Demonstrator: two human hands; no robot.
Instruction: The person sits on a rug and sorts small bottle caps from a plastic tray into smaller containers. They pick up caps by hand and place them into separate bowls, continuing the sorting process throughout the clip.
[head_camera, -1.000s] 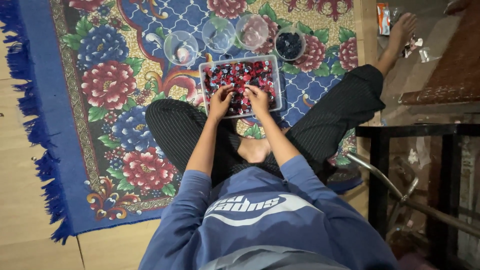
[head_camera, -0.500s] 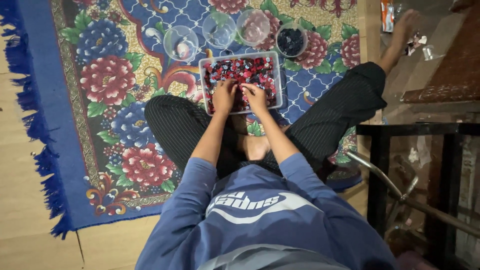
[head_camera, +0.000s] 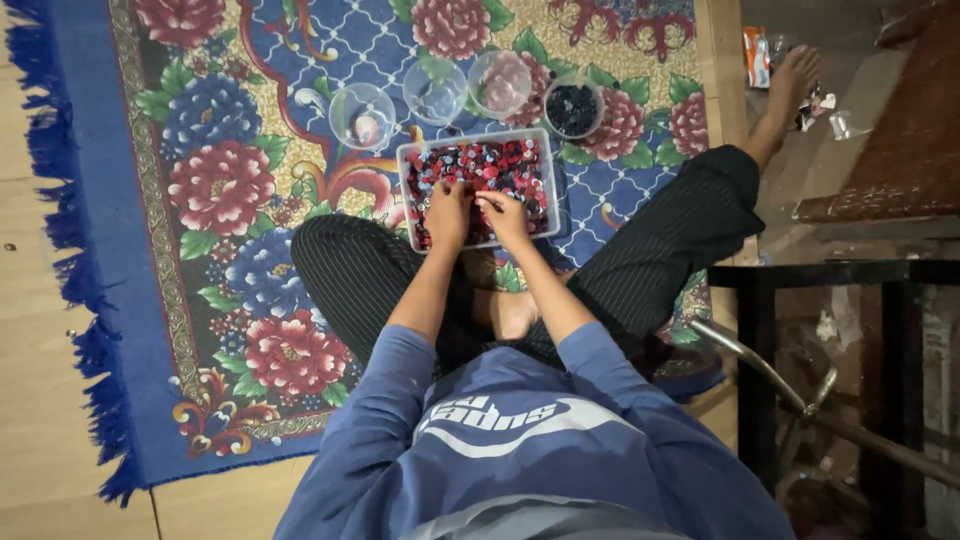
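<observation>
A clear rectangular tray (head_camera: 405, 160) full of small red, blue and dark pieces lies on the rug in front of my crossed legs. My left hand (head_camera: 447, 212) rests in the tray's near half, fingers down among the pieces. Beside it, my right hand (head_camera: 503, 214) is in the tray too, fingertips pinched over the pieces; whether they hold one I cannot tell. Beyond the tray stand three clear bowls (head_camera: 361, 114) (head_camera: 435, 92) (head_camera: 499, 84), and a fourth bowl (head_camera: 573, 105) holds dark blue pieces.
A blue floral rug (head_camera: 215, 190) with a fringed edge covers the wooden floor (head_camera: 40, 380). My right foot (head_camera: 790, 85) stretches toward wrappers at the upper right. A dark metal table frame (head_camera: 830, 275) and a chair leg (head_camera: 770, 365) stand at the right.
The view has shifted a little; both hands stay in the tray, moving slightly among the pieces. The bowls have not moved.
</observation>
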